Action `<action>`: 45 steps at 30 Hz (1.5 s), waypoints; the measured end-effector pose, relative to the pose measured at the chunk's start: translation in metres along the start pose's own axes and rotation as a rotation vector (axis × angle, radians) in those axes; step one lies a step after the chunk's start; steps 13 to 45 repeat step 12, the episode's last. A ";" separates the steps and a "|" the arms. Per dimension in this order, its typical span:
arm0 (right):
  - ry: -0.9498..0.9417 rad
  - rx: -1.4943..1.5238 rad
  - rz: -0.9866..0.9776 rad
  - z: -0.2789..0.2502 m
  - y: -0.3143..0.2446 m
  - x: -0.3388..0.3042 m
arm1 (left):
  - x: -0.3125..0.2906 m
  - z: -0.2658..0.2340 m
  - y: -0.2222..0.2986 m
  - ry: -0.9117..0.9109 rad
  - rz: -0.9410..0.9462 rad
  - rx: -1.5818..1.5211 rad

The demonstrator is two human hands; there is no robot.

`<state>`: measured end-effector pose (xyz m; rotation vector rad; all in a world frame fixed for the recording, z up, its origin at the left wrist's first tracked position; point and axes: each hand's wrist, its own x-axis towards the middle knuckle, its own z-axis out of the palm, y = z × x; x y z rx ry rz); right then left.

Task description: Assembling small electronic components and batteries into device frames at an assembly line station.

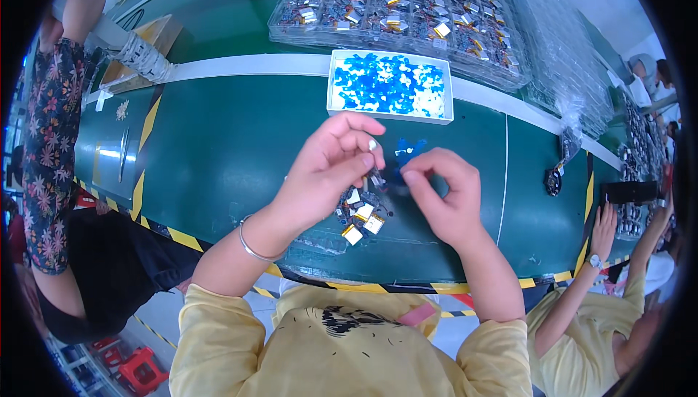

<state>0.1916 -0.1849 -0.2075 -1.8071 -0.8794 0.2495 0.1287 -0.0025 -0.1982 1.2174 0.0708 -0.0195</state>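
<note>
Over the green table, my left hand (338, 168) pinches a small electronic module (376, 177) between thumb and fingers. A pale piece shows at its fingertips. Close by on the right, my right hand (447, 190) has thumb and forefinger pressed together; whatever lies between them is too small to make out. Beneath the hands sits a pile of small electronic modules with silver-and-yellow battery cells (363, 213). Several loose blue pieces (409, 150) lie just beyond my right fingertips. Farther back stands a white box (392, 115) filled with blue and white bits.
Clear divided trays (396, 37) of battery modules stand at the back, with stacked clear plastic trays (563, 55) to their right. A dark bundle of parts (555, 181) lies at right. Tweezers (123, 153) rest at left. Co-workers' arms (54, 157) flank both sides. Striped tape (363, 288) edges the table.
</note>
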 end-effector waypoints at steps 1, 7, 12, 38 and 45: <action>0.025 0.177 0.091 0.002 0.001 0.001 | -0.001 0.003 -0.001 -0.007 -0.006 0.045; -0.260 0.484 0.307 0.004 0.005 0.000 | 0.004 0.011 -0.006 0.054 0.046 -0.069; -0.216 0.175 0.174 0.010 0.006 -0.005 | 0.003 0.008 -0.008 0.100 -0.001 -0.032; -0.216 0.175 0.174 0.010 0.006 -0.005 | 0.003 0.008 -0.008 0.100 -0.001 -0.032; -0.216 0.175 0.174 0.010 0.006 -0.005 | 0.003 0.008 -0.008 0.100 -0.001 -0.032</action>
